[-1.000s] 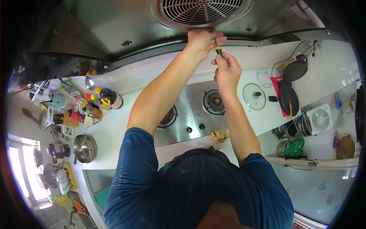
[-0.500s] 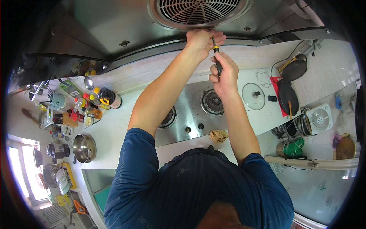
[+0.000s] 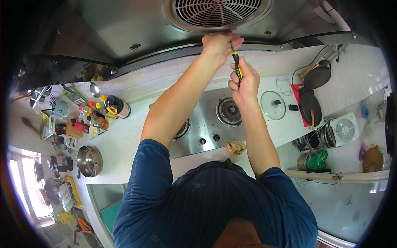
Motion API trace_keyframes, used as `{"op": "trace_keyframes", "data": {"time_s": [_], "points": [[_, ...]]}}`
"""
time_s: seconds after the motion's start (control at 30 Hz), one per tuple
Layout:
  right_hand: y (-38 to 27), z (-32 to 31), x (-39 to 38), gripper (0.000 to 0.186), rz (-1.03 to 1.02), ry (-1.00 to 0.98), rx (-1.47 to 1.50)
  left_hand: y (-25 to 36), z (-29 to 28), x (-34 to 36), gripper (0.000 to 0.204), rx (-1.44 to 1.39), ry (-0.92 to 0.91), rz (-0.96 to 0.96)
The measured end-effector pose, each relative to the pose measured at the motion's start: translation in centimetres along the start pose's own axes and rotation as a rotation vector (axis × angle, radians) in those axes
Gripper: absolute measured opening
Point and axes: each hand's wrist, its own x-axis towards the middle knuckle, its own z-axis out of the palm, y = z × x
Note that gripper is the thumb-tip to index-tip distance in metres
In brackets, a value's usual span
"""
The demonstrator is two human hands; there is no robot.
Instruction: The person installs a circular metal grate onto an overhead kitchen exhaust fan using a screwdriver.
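My right hand is closed around a screwdriver with a black and yellow handle, its tip pointing up at the steel range hood. My left hand presses against the hood's front lip just below the round vent grille, its fingers curled beside the screwdriver's tip. Both arms reach up over the two-burner steel gas hob. What the tip touches is hidden by my left fingers.
A glass pot lid lies right of the hob, with dark pans and a small white fan beyond. Sauce bottles and jars stand at the left, a steel pot below them. A crumpled rag sits at the hob's front edge.
My right hand has shifted slightly along the screwdriver handle, as if turning it. My left hand stays at the hood's lip.
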Motion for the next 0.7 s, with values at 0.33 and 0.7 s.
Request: {"op": "trace_keyframes", "data": {"time_s": [0.33, 0.7], "points": [[0.3, -0.9, 1.9, 0.021, 0.191, -0.194, 0.212, -1.2, -2.1, -1.1, 0.033, 0.062, -0.271, -0.187], [1.8, -1.6, -0.8, 0.033, -0.704, 0.115, -0.971, -1.2, -0.7, -0.6, 0.017, -0.040, -0.066, -0.098]]}}
